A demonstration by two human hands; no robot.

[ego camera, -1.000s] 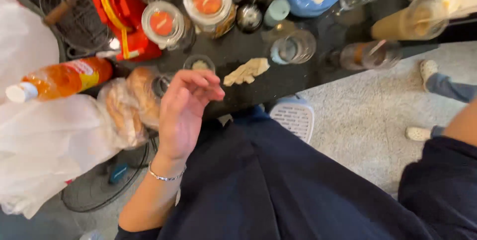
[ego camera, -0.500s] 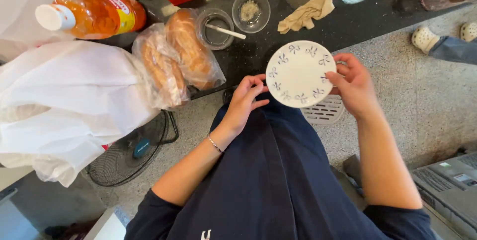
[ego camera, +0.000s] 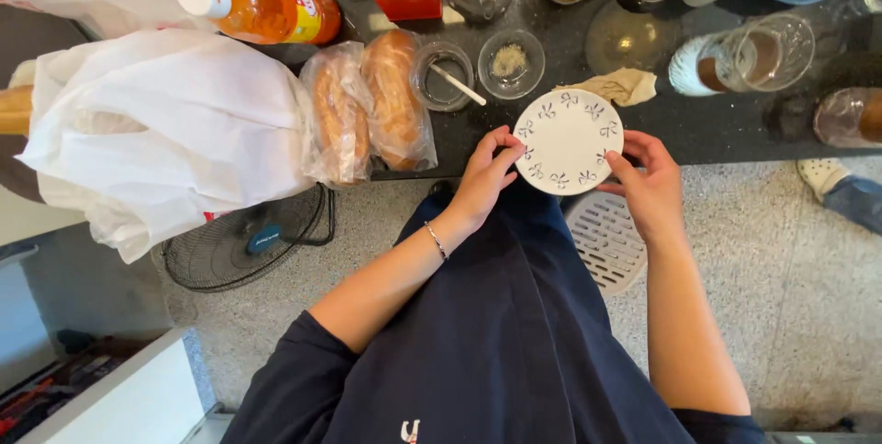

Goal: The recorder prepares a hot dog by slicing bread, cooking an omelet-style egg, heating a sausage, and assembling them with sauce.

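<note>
Speckled grey stone flooring (ego camera: 790, 315) runs beneath you, and a black countertop (ego camera: 726, 132) crosses the top of the view, crowded with things. You hold a small round white plate (ego camera: 568, 141) with a ring of dark blue sprig motifs at the counter's near edge, its face turned up to you. Your left hand (ego camera: 485, 178) reaches in from the lower left with a thin bracelet at the wrist, fingers close together and curled onto the plate's left rim. Your right hand (ego camera: 650, 185) mirrors it, thumb on top of the right rim and fingers tucked behind, so both hands pinch the plate between them. Your forearms angle inward over your dark navy clothing.

Just beyond the plate lie a crumpled beige cloth (ego camera: 625, 86) and two small clear glass bowls (ego camera: 510, 63), one holding a white spoon. To the left sit two bread loaves in clear plastic bags (ego camera: 367, 104), a bottle of orange drink (ego camera: 262, 3) lying on its side, and a big white plastic bag (ego camera: 165, 132). A black wire fan (ego camera: 243, 242) rests on the floor below it.
</note>
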